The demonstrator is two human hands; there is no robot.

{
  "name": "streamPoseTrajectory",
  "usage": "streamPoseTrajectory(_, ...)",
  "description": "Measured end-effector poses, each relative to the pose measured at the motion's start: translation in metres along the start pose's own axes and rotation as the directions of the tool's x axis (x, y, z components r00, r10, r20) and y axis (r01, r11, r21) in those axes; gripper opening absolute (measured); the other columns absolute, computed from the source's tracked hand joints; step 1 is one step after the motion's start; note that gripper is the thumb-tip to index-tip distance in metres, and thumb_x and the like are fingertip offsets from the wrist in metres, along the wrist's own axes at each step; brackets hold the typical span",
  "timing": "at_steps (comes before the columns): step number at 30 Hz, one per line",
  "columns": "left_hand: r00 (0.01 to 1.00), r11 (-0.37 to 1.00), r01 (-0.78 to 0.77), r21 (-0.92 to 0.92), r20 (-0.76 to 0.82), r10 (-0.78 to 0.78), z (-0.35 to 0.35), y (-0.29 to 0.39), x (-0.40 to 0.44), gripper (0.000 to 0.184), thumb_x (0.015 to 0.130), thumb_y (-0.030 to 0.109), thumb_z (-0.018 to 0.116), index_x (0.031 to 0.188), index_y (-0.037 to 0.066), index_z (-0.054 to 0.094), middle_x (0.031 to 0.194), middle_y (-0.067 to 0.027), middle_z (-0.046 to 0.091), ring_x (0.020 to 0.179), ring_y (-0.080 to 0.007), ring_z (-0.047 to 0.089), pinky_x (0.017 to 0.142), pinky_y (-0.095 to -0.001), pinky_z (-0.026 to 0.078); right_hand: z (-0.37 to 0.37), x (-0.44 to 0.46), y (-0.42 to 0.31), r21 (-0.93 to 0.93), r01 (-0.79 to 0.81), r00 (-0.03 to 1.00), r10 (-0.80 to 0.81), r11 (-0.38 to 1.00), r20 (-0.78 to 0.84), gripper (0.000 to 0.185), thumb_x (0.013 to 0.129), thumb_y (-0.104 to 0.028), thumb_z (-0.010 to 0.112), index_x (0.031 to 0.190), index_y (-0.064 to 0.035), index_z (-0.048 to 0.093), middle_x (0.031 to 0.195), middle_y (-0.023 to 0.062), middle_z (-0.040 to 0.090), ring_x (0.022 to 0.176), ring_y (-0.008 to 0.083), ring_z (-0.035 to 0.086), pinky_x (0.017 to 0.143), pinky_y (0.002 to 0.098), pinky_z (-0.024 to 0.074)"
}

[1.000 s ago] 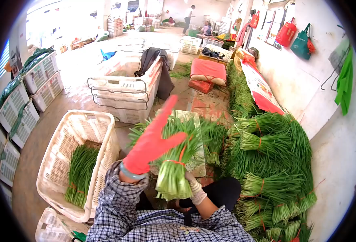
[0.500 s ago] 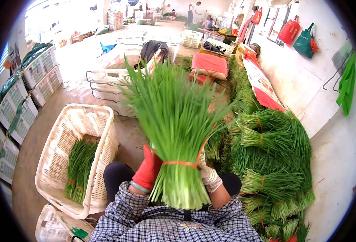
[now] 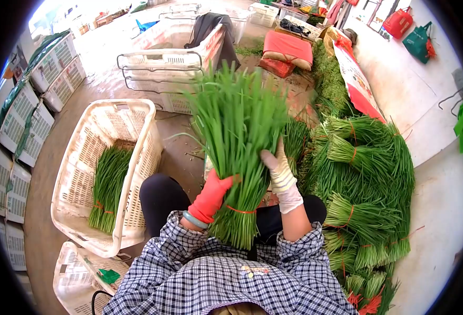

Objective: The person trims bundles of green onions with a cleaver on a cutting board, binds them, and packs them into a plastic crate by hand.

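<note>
A thick bunch of green chives (image 3: 244, 173) stands upright in front of my body, tied low down with an orange band. My left hand (image 3: 212, 195), in a red glove, is closed around its left side just above the band. On the other side my right hand (image 3: 281, 176), in a pale striped glove, grips the leaves with the thumb in front and the fingers pointing upward. The leaf tips are blurred by motion. The cut stem ends hang below the band over my lap.
At the left, a white plastic crate (image 3: 66, 197) holds tied chives (image 3: 110, 189). A heap of tied bunches (image 3: 368, 210) lies along the right wall. Ahead are stacked crates (image 3: 163, 100) with a dark cloth (image 3: 210, 31), and a red-covered seat (image 3: 289, 50).
The bunch has turned and tipped, its leaves drawn closer together. My left hand has come round to its front, and my right hand has moved up the leaves. The view has tilted down.
</note>
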State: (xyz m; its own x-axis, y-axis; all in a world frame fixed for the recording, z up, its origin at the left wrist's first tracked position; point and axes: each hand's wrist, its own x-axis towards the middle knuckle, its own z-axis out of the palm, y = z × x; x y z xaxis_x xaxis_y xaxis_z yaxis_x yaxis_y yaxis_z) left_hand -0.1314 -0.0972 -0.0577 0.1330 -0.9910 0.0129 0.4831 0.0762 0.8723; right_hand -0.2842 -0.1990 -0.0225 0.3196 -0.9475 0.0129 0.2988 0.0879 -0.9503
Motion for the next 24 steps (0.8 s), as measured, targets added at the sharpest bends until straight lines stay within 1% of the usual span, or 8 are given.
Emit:
streamPoseTrajectory(3, 0.993, 0.976, -0.109, 0.186, -0.031, 0.117, 0.002, -0.01, -0.001, 0.04, 0.09, 0.014, 0.065, 0.127, 0.003, 0.056, 0.114, -0.0036, 0.064, 0.1, -0.0153, 0.062, 0.087, -0.0309, 0.05, 0.005, 0.006, 0.006, -0.118, 0.003, 0.998, -0.01, 0.993, -0.056, 0.092, 0.081, -0.003, 0.068, 0.152, -0.0072, 0.01, 0.127, 0.0148, 0.057, 0.108, 0.0204, 0.059, 0.088, 0.0316, 0.052)
streamPoseTrajectory(6, 0.993, 0.991, -0.012, -0.133, -0.118, -0.004, -0.001, -0.009, -0.004, 0.037, 0.094, 0.022, 0.062, 0.125, 0.003, 0.058, 0.112, -0.0044, 0.066, 0.1, -0.0162, 0.064, 0.087, -0.0317, 0.052, 0.0, 0.023, 0.01, -0.334, 0.097, 0.987, -0.133, 0.938, -0.089, 0.052, 0.077, -0.004, 0.073, 0.122, 0.0015, 0.047, 0.109, 0.0136, 0.067, 0.09, 0.0216, 0.068, 0.08, 0.0314, 0.0569)
streamPoseTrajectory(7, 0.992, 0.991, -0.01, -0.133, -0.125, -0.007, -0.001, -0.004, -0.005, 0.037, 0.094, 0.022, 0.062, 0.125, 0.003, 0.058, 0.112, -0.0044, 0.066, 0.1, -0.0162, 0.064, 0.087, -0.0317, 0.052, -0.003, 0.02, 0.008, 0.046, -0.025, 0.987, 0.032, 0.999, -0.159, 0.052, 0.077, -0.004, 0.074, 0.122, 0.0018, 0.048, 0.102, 0.0154, 0.069, 0.082, 0.0243, 0.069, 0.073, 0.0333, 0.0585)
streamPoseTrajectory(13, 0.975, 0.871, 0.12, -0.476, -0.107, -0.193, -0.017, -0.011, -0.007, 0.045, 0.095, 0.023, 0.063, 0.134, 0.004, 0.051, 0.121, -0.0084, 0.064, 0.104, -0.022, 0.065, 0.089, -0.0357, 0.054, -0.014, 0.016, 0.008, -0.102, -0.102, 0.954, 0.069, 0.99, -0.292, 0.063, 0.074, -0.001, 0.076, 0.128, 0.0031, 0.044, 0.11, 0.0155, 0.067, 0.087, 0.0245, 0.066, 0.077, 0.0349, 0.0559)
streamPoseTrajectory(17, 0.979, 0.913, 0.056, -0.405, -0.157, -0.13, -0.014, -0.016, -0.007, 0.045, 0.094, 0.032, 0.063, 0.129, 0.004, 0.056, 0.113, -0.0079, 0.067, 0.097, -0.0203, 0.067, 0.084, -0.0351, 0.056, -0.06, 0.052, 0.062, 0.063, -0.234, 0.912, 0.242, 0.97, -0.331, 0.067, 0.076, -0.002, 0.076, 0.133, 0.0024, 0.04, 0.114, 0.0171, 0.065, 0.092, 0.0251, 0.065, 0.081, 0.0345, 0.0552)
streamPoseTrajectory(21, 0.975, 0.913, 0.111, -0.393, -0.136, -0.177, -0.017, -0.018, -0.009, 0.046, 0.095, 0.033, 0.063, 0.13, 0.003, 0.055, 0.114, -0.0082, 0.067, 0.097, -0.0202, 0.067, 0.084, -0.035, 0.056, -0.053, 0.023, 0.001, -0.21, 0.224, 0.903, -0.284, 0.952, -0.323, 0.078, 0.077, 0.002, 0.072, 0.144, 0.0016, 0.03, 0.137, 0.0199, 0.046, 0.111, 0.0276, 0.057, 0.097, 0.0364, 0.0477)
streamPoseTrajectory(23, 0.976, 0.913, 0.11, -0.393, -0.13, -0.174, -0.018, -0.02, -0.01, 0.047, 0.095, 0.033, 0.062, 0.13, 0.003, 0.055, 0.115, -0.0084, 0.067, 0.097, -0.0203, 0.067, 0.084, -0.035, 0.056, -0.063, 0.034, -0.017, -0.576, 0.379, 0.7, -0.632, 0.724, -0.333, 0.081, 0.076, 0.005, 0.07, 0.146, -0.0015, 0.03, 0.145, 0.0207, 0.038, 0.117, 0.0309, 0.054, 0.107, 0.0393, 0.0406)
streamPoseTrajectory(24, 0.978, 0.911, 0.114, -0.396, -0.118, -0.174, -0.017, -0.02, -0.01, 0.047, 0.095, 0.032, 0.062, 0.131, 0.003, 0.054, 0.115, -0.0086, 0.066, 0.098, -0.0204, 0.067, 0.084, -0.0351, 0.056, -0.048, 0.03, -0.036, -0.719, 0.419, 0.513, -0.798, 0.555, -0.317, 0.07, 0.074, 0.006, 0.069, 0.139, -0.006, 0.046, 0.138, 0.0183, 0.049, 0.12, 0.0326, 0.053, 0.11, 0.043, 0.0369)
